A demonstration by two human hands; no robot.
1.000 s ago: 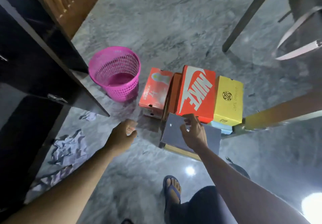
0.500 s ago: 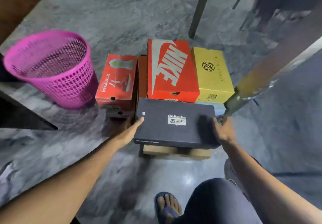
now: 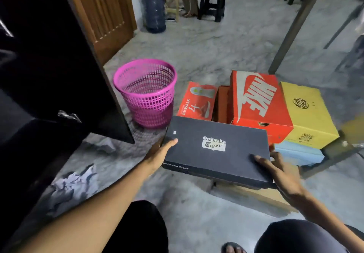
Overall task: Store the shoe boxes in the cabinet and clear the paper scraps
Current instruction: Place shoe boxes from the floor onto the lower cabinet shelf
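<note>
Black shoe box (image 3: 214, 150) is sitting between both hands, raised over a tan box (image 3: 254, 195). Left hand (image 3: 159, 154) and right hand (image 3: 275, 168) are gripping its ends, thumbs on the lid. Paper scraps (image 3: 74, 185) are lying left of the left hand, pink basket (image 3: 146, 93) beyond it.

Matt dark cardboard forms the Onitsuka Tiger box (image 3: 216, 148), perforated pink plastic the wastebasket (image 3: 146, 93), crumpled paper the scraps (image 3: 72, 185), and glossy black panelling the cabinet door (image 3: 65, 65).
</note>
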